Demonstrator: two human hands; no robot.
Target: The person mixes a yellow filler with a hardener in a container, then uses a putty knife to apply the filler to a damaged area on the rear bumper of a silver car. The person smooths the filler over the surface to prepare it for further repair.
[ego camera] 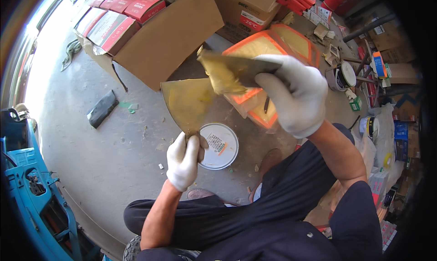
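Observation:
My left hand (184, 160), in a white glove, grips the handle of a broad putty knife (187, 100) whose blade is smeared with yellow paste. Above and to the right, my right hand (297, 94), also gloved, holds a second metal scraper (252, 68) with a thick lump of yellow paste (222, 73) along its front edge. That edge overlaps the upper right of the left blade in view; whether they touch cannot be told. Below the blades, a round white lid or can top (220, 146) bearing a label sits on the floor, partly behind my left hand.
A large open cardboard box (167, 32) with red and white cartons stands at the upper left. Orange-edged air filters (269, 114) lie beyond my right hand. A black wrapped object (102, 109) is on the floor; blue metal parts (44, 189) stand at left, a white bucket (344, 75) at right.

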